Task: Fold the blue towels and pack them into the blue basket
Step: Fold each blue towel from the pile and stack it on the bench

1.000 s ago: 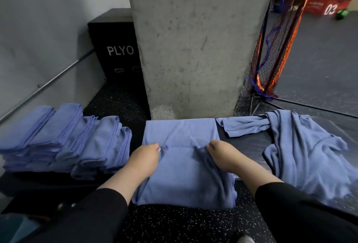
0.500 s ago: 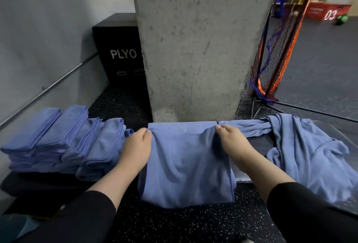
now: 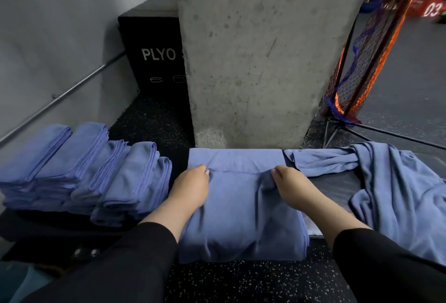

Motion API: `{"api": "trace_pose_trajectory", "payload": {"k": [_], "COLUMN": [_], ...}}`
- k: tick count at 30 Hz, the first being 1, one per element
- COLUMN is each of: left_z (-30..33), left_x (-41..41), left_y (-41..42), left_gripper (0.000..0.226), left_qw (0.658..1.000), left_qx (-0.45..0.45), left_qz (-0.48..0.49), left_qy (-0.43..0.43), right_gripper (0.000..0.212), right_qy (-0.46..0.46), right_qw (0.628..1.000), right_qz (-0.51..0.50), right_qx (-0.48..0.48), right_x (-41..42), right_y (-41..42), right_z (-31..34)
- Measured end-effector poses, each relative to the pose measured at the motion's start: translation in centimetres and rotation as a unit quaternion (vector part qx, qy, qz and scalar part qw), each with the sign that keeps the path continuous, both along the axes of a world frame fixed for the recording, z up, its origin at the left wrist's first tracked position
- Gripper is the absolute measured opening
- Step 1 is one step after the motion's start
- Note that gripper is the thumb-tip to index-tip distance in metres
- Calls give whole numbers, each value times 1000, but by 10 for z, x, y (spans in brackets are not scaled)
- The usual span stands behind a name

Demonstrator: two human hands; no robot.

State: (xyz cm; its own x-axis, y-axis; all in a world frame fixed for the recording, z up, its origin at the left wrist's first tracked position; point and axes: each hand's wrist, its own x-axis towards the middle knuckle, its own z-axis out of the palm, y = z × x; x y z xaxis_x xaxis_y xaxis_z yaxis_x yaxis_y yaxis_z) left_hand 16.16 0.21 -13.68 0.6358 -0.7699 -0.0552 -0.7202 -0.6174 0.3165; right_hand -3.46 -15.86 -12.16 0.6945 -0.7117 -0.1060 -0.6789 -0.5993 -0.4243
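A blue towel (image 3: 241,211) lies folded over in front of me on a dark surface, its near part hanging over the edge. My left hand (image 3: 190,189) pinches the left end of the upper layer's hemmed edge. My right hand (image 3: 292,186) pinches the right end. That hem sits a little short of the towel's far edge. Several folded blue towels (image 3: 79,169) are stacked in overlapping rows to the left. A crumpled pile of unfolded blue towels (image 3: 398,194) lies to the right. I cannot make out the blue basket for certain.
A concrete pillar (image 3: 253,61) stands right behind the towel. A black PLYO box (image 3: 154,56) is at the back left beside a wall with a metal rail (image 3: 72,90). An orange and blue net frame (image 3: 362,61) leans at the right. A teal shape (image 3: 14,283) shows bottom left.
Both hands carried the towel's upper layer away from me up to the far edge, then drew it back a little. The hem now lies just short of that edge.
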Motion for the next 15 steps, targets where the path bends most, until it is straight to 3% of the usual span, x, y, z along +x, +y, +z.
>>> {"api": "trace_pose_trajectory", "payload": {"k": [9,12,15], "left_z": [20,28,46], "left_x": [-12,-9,3], "left_y": [37,44,40], "left_gripper": [31,33,29], "left_qw": [994,996,972], "left_qx": [98,21,-143], "left_qz": [-38,6,103], "left_qy": [29,90,157], "right_gripper": [26,31,36], "right_qy": [115,4,-185], "right_qw": [992,998,968], "right_qz": [53,21,-98], "right_qx": [21,58,140], "right_x": [-34,-40,-33], "right_y": [18,19,14], "right_z": [12,23,45]}}
